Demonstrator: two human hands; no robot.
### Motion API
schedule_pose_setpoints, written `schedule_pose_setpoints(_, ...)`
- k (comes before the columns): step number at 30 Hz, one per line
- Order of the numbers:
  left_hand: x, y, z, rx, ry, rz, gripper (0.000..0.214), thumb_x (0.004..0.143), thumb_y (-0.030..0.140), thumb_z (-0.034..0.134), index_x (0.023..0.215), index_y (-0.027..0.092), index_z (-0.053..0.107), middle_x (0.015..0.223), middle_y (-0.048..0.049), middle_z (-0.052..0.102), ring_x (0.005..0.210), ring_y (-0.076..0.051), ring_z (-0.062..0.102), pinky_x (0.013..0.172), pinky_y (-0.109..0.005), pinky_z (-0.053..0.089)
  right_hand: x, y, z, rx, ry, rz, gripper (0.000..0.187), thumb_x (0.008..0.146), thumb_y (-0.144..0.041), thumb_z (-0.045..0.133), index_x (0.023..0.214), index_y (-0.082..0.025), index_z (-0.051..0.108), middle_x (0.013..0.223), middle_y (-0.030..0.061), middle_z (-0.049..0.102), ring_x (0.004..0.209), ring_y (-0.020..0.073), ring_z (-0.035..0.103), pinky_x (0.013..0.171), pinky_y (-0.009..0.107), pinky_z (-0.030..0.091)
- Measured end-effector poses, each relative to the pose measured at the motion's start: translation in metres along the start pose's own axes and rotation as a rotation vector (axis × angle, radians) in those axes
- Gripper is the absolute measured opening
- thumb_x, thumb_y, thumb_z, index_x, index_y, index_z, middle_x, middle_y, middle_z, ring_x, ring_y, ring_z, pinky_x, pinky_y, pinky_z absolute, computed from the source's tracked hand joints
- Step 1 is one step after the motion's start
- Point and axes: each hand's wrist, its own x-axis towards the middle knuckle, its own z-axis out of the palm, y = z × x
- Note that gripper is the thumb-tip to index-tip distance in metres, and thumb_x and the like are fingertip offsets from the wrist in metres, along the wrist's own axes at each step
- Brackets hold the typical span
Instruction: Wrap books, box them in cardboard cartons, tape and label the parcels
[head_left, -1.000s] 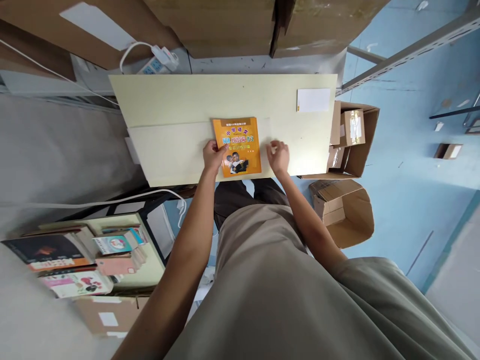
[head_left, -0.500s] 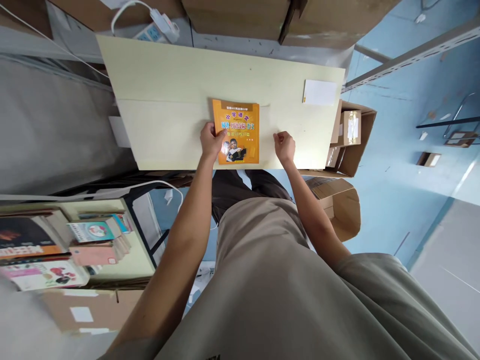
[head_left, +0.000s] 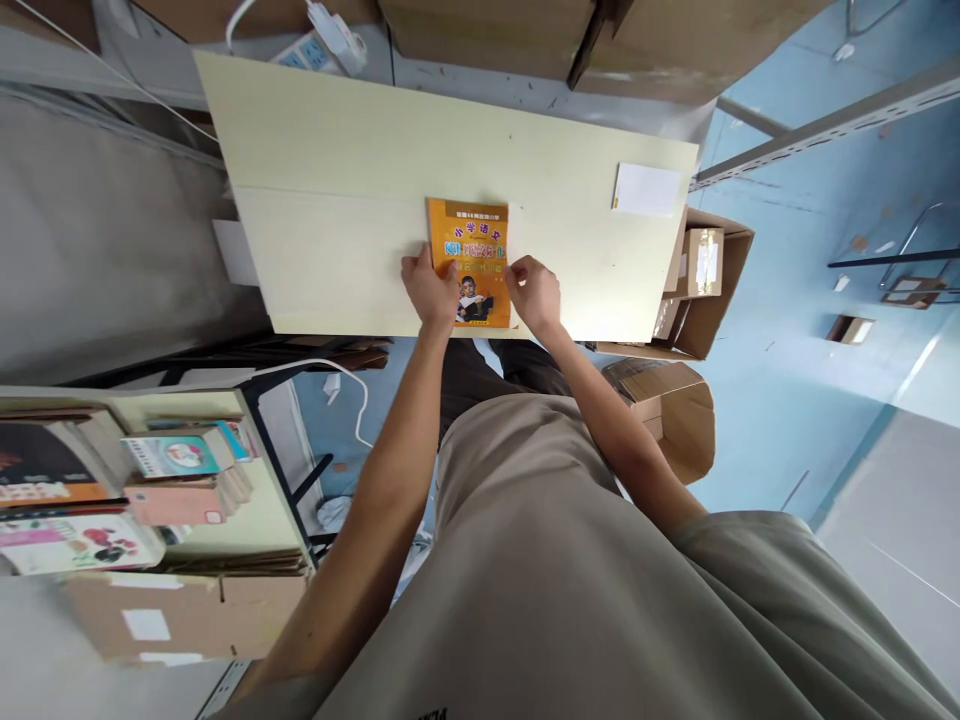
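Note:
An orange book (head_left: 471, 235) with a child's picture on its cover lies flat near the front edge of a pale yellow table (head_left: 337, 140). It rests on a faint pale sheet (head_left: 330, 260) that stretches left across the table. My left hand (head_left: 429, 292) grips the book's left edge with its fingers curled over the cover. Closed on the book's right edge is my right hand (head_left: 532, 295), its knuckles bent; I cannot tell whether it also pinches a thin film there.
A white card (head_left: 646, 190) lies at the table's right end. An open cardboard box (head_left: 709, 290) stands beside the table and another (head_left: 671, 420) on the blue floor. Stacked books (head_left: 172, 470) fill a low shelf at left. A power strip (head_left: 322, 40) lies behind the table.
My right hand has moved left from the bare table onto the book's right edge. My left hand has stayed on the left edge. The view has shifted slightly.

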Motion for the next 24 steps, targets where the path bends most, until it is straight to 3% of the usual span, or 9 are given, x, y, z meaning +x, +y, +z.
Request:
schedule_pose_setpoints(4,-0.019,0.005,0.000,0.152,-0.023,-0.109,0.067,0.090,0.038,0.089,0.151,0.022,0.067,0.156,-0.0225,0.064,0.165,-0.048,0.048,0.143,-0.067,0.034,0.020,-0.012,0.033,-0.077,-0.027,0.079,0.019,0.116,-0.032,0.064,0.105,-0.021,0.076,0.115,0.0159,0.078,0.127,0.0333,0.073,0.111,0.048,0.062)
schedule_pose_setpoints(7,-0.041,0.013,0.010,0.228,-0.059,-0.098,0.089,0.087,0.030,0.092,0.167,0.019,0.054,0.175,-0.0266,0.051,0.172,-0.048,0.039,0.145,-0.068,0.028,0.037,-0.006,0.051,-0.089,-0.024,0.119,0.019,0.114,-0.031,0.065,0.103,-0.021,0.076,0.116,0.0176,0.077,0.128,0.0361,0.073,0.111,0.052,0.065)
schedule_pose_setpoints(9,-0.054,0.020,0.020,0.267,-0.050,-0.075,0.102,0.087,0.035,0.097,0.174,0.019,0.047,0.184,-0.0287,0.039,0.177,-0.052,0.029,0.144,-0.071,0.027,0.045,0.001,0.056,-0.063,-0.019,0.101,0.022,0.114,-0.033,0.063,0.101,-0.021,0.076,0.114,0.0178,0.077,0.128,0.0368,0.074,0.111,0.054,0.065)
schedule_pose_setpoints(13,-0.062,0.033,0.036,0.323,0.026,-0.085,0.104,0.090,0.047,0.096,0.177,0.023,0.045,0.188,-0.0289,0.035,0.180,-0.056,0.020,0.142,-0.077,0.030,0.053,0.012,0.042,-0.055,-0.059,0.065,0.029,0.115,-0.038,0.060,0.098,-0.022,0.076,0.107,0.0163,0.081,0.120,0.0363,0.077,0.112,0.057,0.064)
schedule_pose_setpoints(16,-0.062,0.036,0.035,0.271,0.031,-0.128,0.100,0.093,0.048,0.094,0.177,0.024,0.045,0.189,-0.0279,0.034,0.181,-0.055,0.019,0.142,-0.078,0.029,0.054,0.022,0.020,-0.027,0.014,0.090,0.027,0.116,-0.041,0.058,0.109,-0.023,0.077,0.115,0.0162,0.083,0.120,0.0358,0.078,0.112,0.058,0.064)
schedule_pose_setpoints(19,-0.065,0.037,0.030,0.218,0.023,-0.133,0.081,0.096,0.043,0.091,0.167,0.027,0.057,0.190,-0.0246,0.035,0.181,-0.053,0.020,0.141,-0.079,0.029,0.060,0.029,0.011,0.007,0.095,0.192,0.024,0.113,-0.043,0.063,0.112,-0.022,0.076,0.116,0.0187,0.084,0.123,0.0369,0.078,0.110,0.057,0.064)
schedule_pose_setpoints(23,-0.078,0.042,0.029,0.243,-0.007,-0.056,0.019,0.107,0.031,0.076,0.125,0.026,0.082,0.191,-0.0138,0.037,0.183,-0.048,0.017,0.142,-0.078,0.025,0.076,0.029,0.023,-0.003,0.033,0.235,0.035,0.114,-0.051,0.063,0.094,-0.024,0.072,0.099,0.0168,0.080,0.112,0.0364,0.079,0.102,0.055,0.067)
schedule_pose_setpoints(24,-0.082,0.045,0.029,0.256,-0.022,-0.030,0.015,0.110,0.030,0.071,0.117,0.025,0.083,0.191,-0.0117,0.038,0.184,-0.048,0.014,0.141,-0.079,0.022,0.080,0.028,0.027,0.002,0.025,0.211,0.037,0.115,-0.052,0.062,0.092,-0.024,0.071,0.094,0.0155,0.079,0.109,0.0355,0.079,0.100,0.054,0.068)
